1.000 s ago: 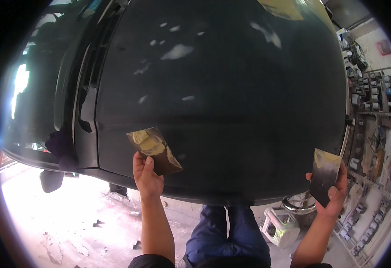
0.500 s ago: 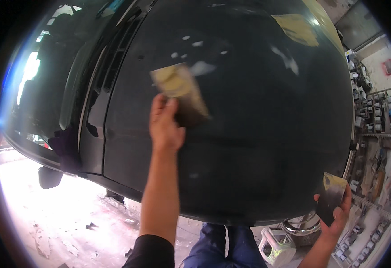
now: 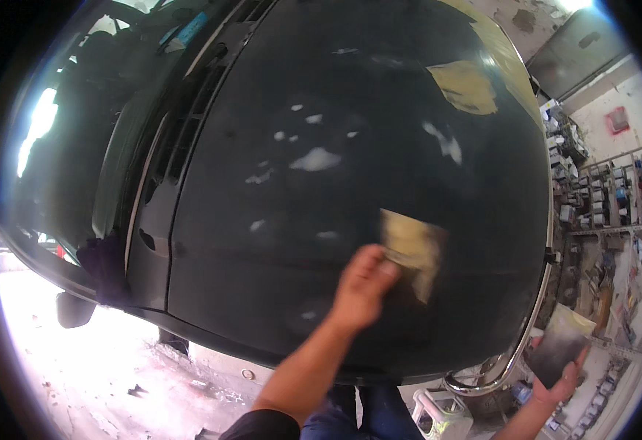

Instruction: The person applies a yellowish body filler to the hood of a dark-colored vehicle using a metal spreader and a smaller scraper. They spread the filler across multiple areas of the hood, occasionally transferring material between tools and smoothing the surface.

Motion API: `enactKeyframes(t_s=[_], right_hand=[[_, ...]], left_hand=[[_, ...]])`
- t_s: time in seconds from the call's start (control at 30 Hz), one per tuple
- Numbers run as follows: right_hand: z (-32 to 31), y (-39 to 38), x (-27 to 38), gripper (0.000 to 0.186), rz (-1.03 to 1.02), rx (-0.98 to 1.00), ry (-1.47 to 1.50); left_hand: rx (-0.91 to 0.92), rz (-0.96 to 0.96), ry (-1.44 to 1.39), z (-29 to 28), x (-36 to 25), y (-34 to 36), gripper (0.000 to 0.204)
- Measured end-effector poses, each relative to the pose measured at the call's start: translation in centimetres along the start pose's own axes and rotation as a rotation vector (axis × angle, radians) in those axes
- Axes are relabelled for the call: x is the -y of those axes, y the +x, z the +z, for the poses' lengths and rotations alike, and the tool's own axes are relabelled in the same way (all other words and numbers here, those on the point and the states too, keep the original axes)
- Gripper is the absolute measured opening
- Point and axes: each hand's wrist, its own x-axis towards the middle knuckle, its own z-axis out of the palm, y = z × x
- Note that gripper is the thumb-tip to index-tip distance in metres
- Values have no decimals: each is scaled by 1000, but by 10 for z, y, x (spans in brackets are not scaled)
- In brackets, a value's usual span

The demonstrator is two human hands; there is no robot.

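My left hand (image 3: 365,286) holds a thin flat spreader (image 3: 409,246) smeared with yellow filler, slightly blurred, over the middle right of a dark car hood (image 3: 270,242). My right hand (image 3: 563,381) grips a second flat spreader (image 3: 560,345), dark with pale yellow along its top, low at the right beside the hood's edge. Light scuffed spots dot the hood. A yellow filler patch (image 3: 464,86) lies on its upper right, and a strip of yellowish material (image 3: 513,72) runs along the far edge.
The windshield (image 3: 64,117) spans the left, with a dark cloth (image 3: 104,271) near the side mirror (image 3: 75,310). A chrome bar (image 3: 471,383) curves below the hood's right corner. Cluttered metal racks (image 3: 603,198) line the right. A white stool (image 3: 442,412) stands below.
My left hand first rose toward the hood's middle, then swung down and to the right with its spreader. My right hand sits lower and further right in the view, which has also shifted.
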Motion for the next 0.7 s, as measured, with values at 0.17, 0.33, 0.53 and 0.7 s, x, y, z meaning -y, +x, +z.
enactKeyframes(t_s=[0.17,0.33,0.53,0.7], right_hand=[[37,13,-10,82,58,-51,-13],[41,14,-12,82,57,-55,-24],[45,11,-3,82,46,-37,-36],[29,2,-4,84,40,-78,-26]], left_hand=[[-157,291,-44,-56,-38,32,22],[-86,205,387,1,30,51,20],[57,295,494,52,47,67,24],[-174,350,456,-41,-23,63,24]])
